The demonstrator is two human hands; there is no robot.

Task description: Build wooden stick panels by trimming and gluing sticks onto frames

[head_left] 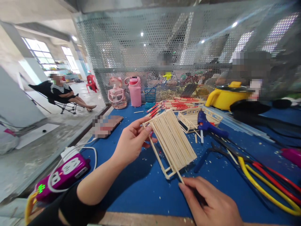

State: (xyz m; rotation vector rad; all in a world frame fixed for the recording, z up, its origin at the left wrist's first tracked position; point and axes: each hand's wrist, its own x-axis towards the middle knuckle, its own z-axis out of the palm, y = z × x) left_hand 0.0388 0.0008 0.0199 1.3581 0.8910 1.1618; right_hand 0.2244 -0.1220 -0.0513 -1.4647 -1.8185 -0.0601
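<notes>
A flat panel of pale wooden sticks [175, 138] with a thin stick frame along its left side is tilted above the blue table [136, 194]. My left hand [134, 138] pinches its upper left corner between thumb and fingers. Near the panel's lower edge, my right hand [209, 201] pinches the end of a thin wooden stick [180, 175], whose other end meets the panel. Whether that stick is attached there I cannot tell. Behind the panel stands a small stick-built tray [188, 117], with a blue glue gun [209, 125] resting against it.
Pliers with yellow handles [261, 188] and red-handled ones [277, 175] lie at right. A yellow pot [228, 97], pink bottle [134, 92], clear jug [117, 94] and red-wrapped sticks [181, 103] stand or lie toward the mesh screen. A purple power strip [63, 175] is at left; a person [63, 91] reclines beyond.
</notes>
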